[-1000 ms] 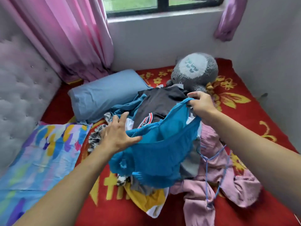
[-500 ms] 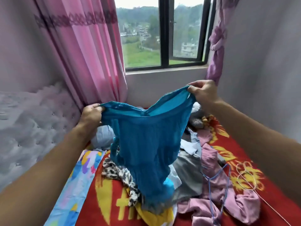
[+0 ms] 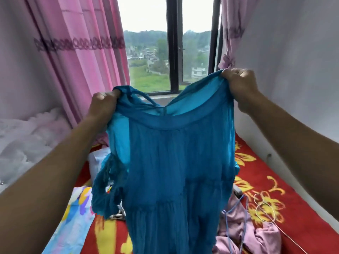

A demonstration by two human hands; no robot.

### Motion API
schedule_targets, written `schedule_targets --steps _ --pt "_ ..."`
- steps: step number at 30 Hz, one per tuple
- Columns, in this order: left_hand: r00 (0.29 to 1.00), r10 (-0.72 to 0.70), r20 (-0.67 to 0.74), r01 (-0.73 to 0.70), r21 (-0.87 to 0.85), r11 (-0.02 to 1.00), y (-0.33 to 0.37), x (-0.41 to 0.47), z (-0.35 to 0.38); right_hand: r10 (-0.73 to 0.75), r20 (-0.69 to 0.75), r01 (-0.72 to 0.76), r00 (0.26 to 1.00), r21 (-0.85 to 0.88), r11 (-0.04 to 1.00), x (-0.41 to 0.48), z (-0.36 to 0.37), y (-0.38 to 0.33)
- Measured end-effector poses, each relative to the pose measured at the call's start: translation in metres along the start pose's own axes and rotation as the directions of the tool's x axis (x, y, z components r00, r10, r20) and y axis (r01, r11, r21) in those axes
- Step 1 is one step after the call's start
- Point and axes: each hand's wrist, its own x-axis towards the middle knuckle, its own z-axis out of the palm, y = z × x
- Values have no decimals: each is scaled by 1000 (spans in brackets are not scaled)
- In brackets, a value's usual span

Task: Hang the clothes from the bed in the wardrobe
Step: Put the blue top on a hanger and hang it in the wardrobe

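Left hand [image 3: 103, 103] and right hand [image 3: 238, 83] clench sheer teal gathered dress [image 3: 174, 162]; its hidden hem possibly snags thin blue wire hanger [image 3: 245, 213].

No legible text, apparently.

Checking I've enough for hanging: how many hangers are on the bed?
2. A blue hanger lies on the pink garment at right; a white hanger lies on the red bedsheet beside it. The blue dress held up may hide others.
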Motion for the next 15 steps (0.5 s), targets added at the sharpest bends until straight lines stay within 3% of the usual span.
schedule_targets --steps 4,7,11,15 --pt "987 -92 132 65 193 979 -82 -6 42 202 31 -197 979 -124 973 -1 0 94" --pt "957 -227 179 148 373 916 -157 -13 79 395 87 -366 915 -236 900 -13 -1 182" --pt "895 -401 195 238 552 799 -246 -28 131 632 168 -548 756 -365 753 -28 -3 296" --pt "821 -561 104 371 650 663 -329 -41 176 764 220 -654 607 -407 637 -35 1 398"
